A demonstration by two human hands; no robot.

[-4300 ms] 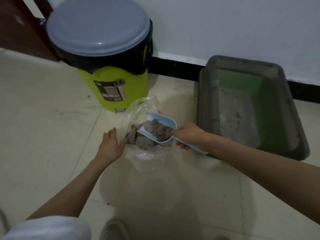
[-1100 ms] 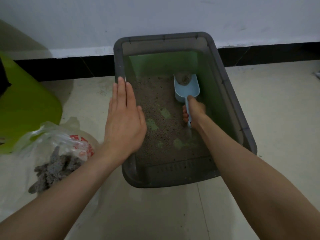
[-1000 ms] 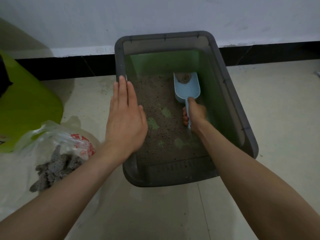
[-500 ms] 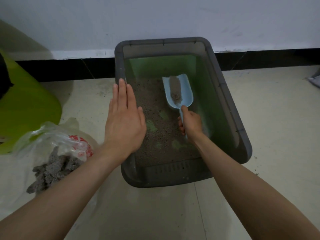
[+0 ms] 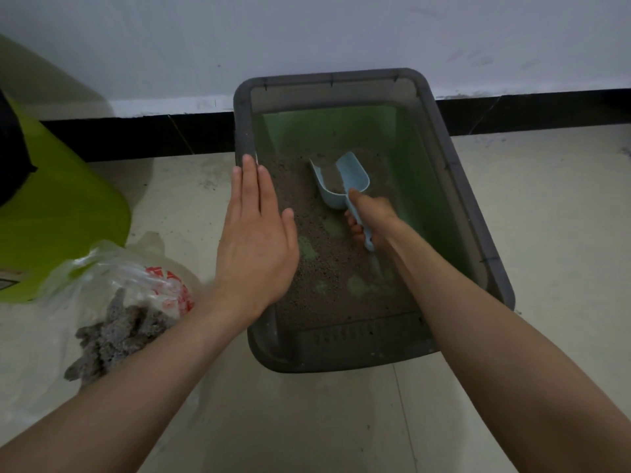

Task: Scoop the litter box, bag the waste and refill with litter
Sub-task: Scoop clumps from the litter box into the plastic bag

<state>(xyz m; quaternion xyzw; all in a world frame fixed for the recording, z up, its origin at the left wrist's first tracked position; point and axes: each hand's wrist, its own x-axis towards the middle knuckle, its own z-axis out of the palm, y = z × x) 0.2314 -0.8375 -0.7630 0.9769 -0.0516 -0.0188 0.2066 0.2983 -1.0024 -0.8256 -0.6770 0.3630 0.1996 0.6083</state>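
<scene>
A grey litter box with a green inside stands on the floor against the wall, holding a thin layer of brown litter with green patches showing through. My right hand is shut on the handle of a light blue scoop, which is tilted on its side in the litter with some litter in it. My left hand lies flat and open over the box's left rim. A clear plastic bag with grey waste clumps lies on the floor to the left.
A lime-green bin with a black liner stands at the far left, next to the bag. A white wall with a black skirting strip runs behind the box. Pale floor tiles spread to the right and in front.
Earlier the scoop emptied clumps into the bag. In the last second my right hand drew the scoop back from the far end and rolled it onto its side. My left hand stayed on the rim.
</scene>
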